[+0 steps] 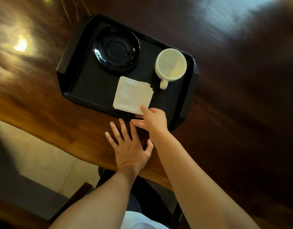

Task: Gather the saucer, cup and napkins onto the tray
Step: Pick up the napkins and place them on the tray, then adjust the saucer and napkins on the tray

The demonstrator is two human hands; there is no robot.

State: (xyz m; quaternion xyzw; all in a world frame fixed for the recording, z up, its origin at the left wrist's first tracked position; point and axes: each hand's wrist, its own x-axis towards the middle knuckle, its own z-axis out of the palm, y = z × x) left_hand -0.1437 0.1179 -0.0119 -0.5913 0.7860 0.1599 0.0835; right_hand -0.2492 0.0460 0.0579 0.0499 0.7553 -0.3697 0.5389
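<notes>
A dark, glossy wooden bench [233, 113] fills most of the view, with bright patches of light reflected on its far left and far right. On it sits a black tray [76, 83] with cut corners, turned at a slant to the bench edge. Everything the task names already lies inside the tray: the black saucer [116, 49] at the far left part, the cream cup [171, 64] upright and empty at the far right part with its handle pointing toward the person, and the stack of white napkins [132, 95] near the tray's near rim, between saucer and cup and apart from both. The napkin layers are slightly fanned at the far right corner. The left hand [130, 146] rests flat on the bench just short of the tray, palm down, fingers spread wide and holding nothing; its fingertips reach close to the tray's near rim. The right hand [153, 120] is stretched over the near rim, its thumb touching the nearest corner of the napkins and the other fingers loosely extended below, near the rim; whether it pinches the corner or only touches it cannot be told. The right hand's fingers lie just beside the left hand's fingertips.
</notes>
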